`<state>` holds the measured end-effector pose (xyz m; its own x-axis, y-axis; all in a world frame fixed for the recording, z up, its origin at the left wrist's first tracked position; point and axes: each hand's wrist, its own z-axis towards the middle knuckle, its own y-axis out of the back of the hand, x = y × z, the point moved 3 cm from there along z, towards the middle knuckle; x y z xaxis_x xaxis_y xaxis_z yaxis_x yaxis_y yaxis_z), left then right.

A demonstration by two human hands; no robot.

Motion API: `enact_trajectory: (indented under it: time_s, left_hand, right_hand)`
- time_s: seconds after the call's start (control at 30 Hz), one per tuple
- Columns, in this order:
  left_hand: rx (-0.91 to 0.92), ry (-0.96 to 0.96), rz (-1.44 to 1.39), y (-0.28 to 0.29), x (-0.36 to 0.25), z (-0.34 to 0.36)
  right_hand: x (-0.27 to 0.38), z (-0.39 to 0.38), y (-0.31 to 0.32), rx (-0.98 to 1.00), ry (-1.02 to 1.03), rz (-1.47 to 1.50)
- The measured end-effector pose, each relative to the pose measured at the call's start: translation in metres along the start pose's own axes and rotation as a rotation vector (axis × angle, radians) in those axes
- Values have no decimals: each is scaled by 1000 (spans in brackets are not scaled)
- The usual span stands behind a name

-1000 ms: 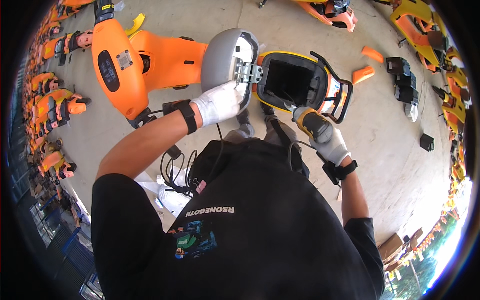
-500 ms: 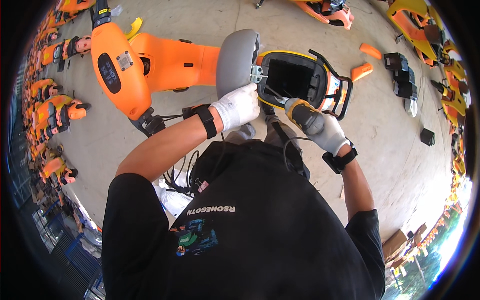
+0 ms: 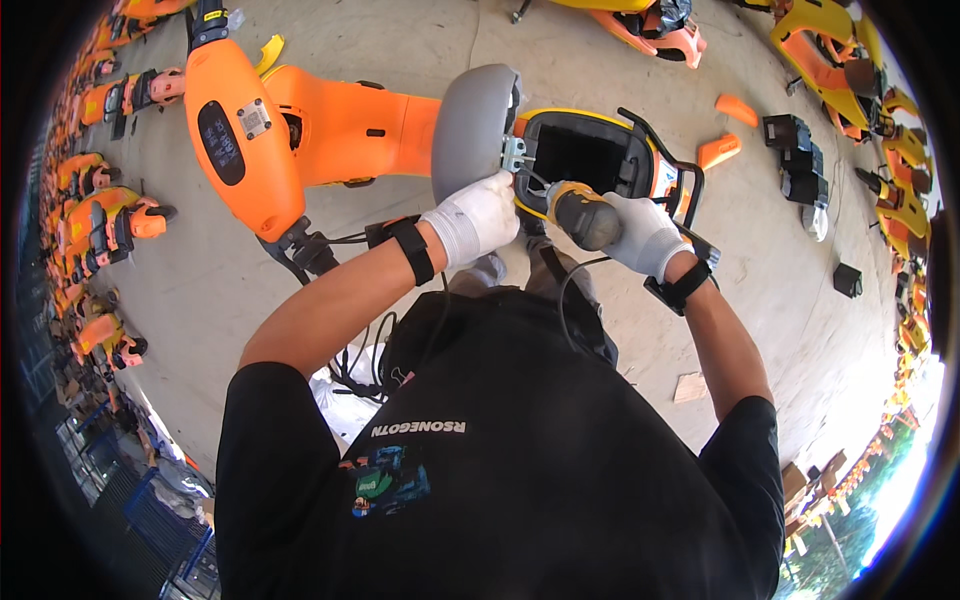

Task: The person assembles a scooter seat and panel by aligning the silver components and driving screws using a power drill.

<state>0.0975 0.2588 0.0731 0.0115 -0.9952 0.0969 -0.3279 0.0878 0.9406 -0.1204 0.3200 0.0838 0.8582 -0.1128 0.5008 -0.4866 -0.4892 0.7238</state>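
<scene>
An orange scooter (image 3: 350, 128) stands across in front of me, its grey seat (image 3: 470, 125) tipped up from the open black storage compartment (image 3: 590, 150). A metal hinge (image 3: 514, 154) joins the seat to the compartment's edge. My left hand (image 3: 472, 218), white-gloved, is closed against the seat's near edge just below the hinge; whatever is between its fingers is hidden. In my gloved right hand (image 3: 645, 236) is a yellow and black power drill (image 3: 585, 215), lying over the compartment's near rim. Its long bit (image 3: 532, 178) points left toward the hinge.
A black rear rack (image 3: 690, 185) curves round the scooter's right end. On the floor lie two orange panels (image 3: 718, 150) and several black boxes (image 3: 795, 155). Cables (image 3: 372, 350) hang by my waist. Rows of scooters (image 3: 110, 225) line both sides.
The drill and my right hand have moved a little left, bringing the bit nearer the hinge. My left hand stays by the seat edge. The view has shifted slightly.
</scene>
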Motion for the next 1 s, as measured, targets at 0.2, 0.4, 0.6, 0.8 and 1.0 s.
enact_trajectory:
  time_s: [0.2,0.4,0.6,0.8,1.0]
  left_hand:
    - [1,18,-9,-4,-2,4]
    - [-16,25,-29,-3,-4,6]
    - [-74,9,-70,-4,-4,3]
    - [-105,38,-48,0,-1,2]
    - [-63,36,-92,1,-2,2]
  right_hand:
    - [14,12,10,80,-17,-124]
    - [32,19,23,150,2,-236]
    - [37,26,30,171,-12,-260]
    - [31,30,30,86,7,-213]
    - [32,27,33,-43,58,-64]
